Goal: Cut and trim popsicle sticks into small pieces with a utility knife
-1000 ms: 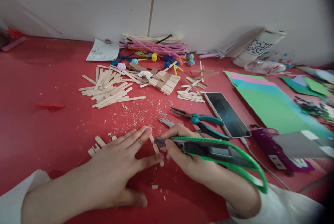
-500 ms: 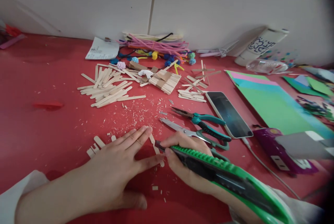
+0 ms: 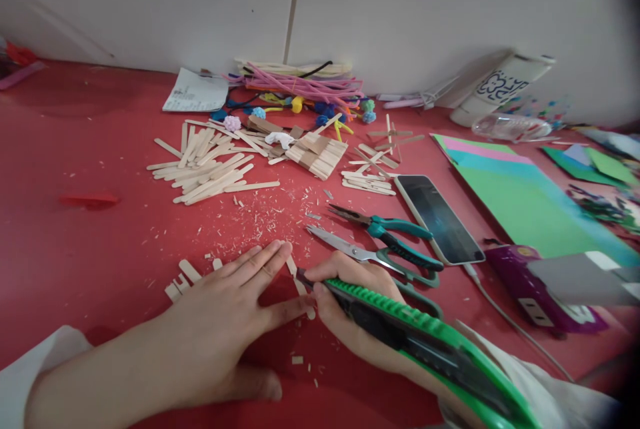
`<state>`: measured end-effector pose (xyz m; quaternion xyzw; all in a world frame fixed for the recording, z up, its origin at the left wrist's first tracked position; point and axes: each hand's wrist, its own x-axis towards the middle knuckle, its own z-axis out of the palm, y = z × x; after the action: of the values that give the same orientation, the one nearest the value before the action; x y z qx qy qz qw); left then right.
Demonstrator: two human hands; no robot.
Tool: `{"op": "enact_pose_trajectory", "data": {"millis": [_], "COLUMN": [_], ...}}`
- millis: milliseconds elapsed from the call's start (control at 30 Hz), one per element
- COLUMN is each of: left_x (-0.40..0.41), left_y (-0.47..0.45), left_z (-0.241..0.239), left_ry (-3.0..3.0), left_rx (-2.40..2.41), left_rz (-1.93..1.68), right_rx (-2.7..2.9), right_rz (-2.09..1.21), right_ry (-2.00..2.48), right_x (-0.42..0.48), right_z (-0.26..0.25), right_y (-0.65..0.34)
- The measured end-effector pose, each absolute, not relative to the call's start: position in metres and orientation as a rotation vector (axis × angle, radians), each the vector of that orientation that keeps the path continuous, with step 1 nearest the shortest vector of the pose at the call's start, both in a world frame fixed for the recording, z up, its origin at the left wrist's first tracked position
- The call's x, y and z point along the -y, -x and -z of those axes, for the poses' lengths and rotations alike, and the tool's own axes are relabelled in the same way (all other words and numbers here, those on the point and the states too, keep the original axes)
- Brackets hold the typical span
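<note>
My right hand grips a green and black utility knife, its tip against a wooden craft stick on the red table. Fingers of my left hand lie flat and spread, with the forefinger across the lower part of that stick and other fingertips beside its upper end. Cut stick pieces stick out from behind my left hand. Wood shavings are scattered past my fingertips. Just beyond my right hand lie scissors and teal-handled pliers.
Loose craft sticks and a bundle of sticks lie farther back, before pipe cleaners. To the right are a phone with a cable, coloured paper and a purple object. A white tube leans on the wall.
The rear end of the utility knife has swung slightly left and down in the view. My left hand and the stick stay nearly where they were.
</note>
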<state>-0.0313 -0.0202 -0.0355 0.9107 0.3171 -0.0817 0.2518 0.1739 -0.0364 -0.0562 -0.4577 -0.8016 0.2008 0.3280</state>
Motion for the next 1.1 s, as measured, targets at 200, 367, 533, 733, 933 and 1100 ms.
{"op": "enact_pose_trajectory", "data": {"millis": [200,367,533,733,933,1100], "left_x": [0.0194,0.0184,0.0179,0.0195,0.0205,0.0187], "left_y": [0.0291,0.0286,0.0296,0.0306,0.0317,0.0311], "left_z": [0.0318,0.0318,0.0321,0.0367,0.0383,0.0339], "left_ry": [-2.476,-2.474,-2.479,-2.510,-2.506,-2.480], "left_rx": [-0.853,-0.851,-0.853,-0.826,-0.864,-0.853], "left_rz": [0.246,0.178,0.160,0.218,0.216,0.252], "right_rx": [2.111,2.132,2.143,2.171,2.188,2.076], "right_rz": [-0.552,-0.533,-0.479,-0.467,-0.403,-0.490], "right_ry": [1.102,1.129,1.093,1.020,0.959,1.195], "right_x": [0.0335,0.0320,0.0324,0.0326,0.0349,0.0297], "right_z": [0.0559,0.0566,0.0571,0.0550,0.0581,0.0515], "right_y": [-0.1693,-0.1686,-0.1693,-0.1658,-0.1676,-0.1691]}}
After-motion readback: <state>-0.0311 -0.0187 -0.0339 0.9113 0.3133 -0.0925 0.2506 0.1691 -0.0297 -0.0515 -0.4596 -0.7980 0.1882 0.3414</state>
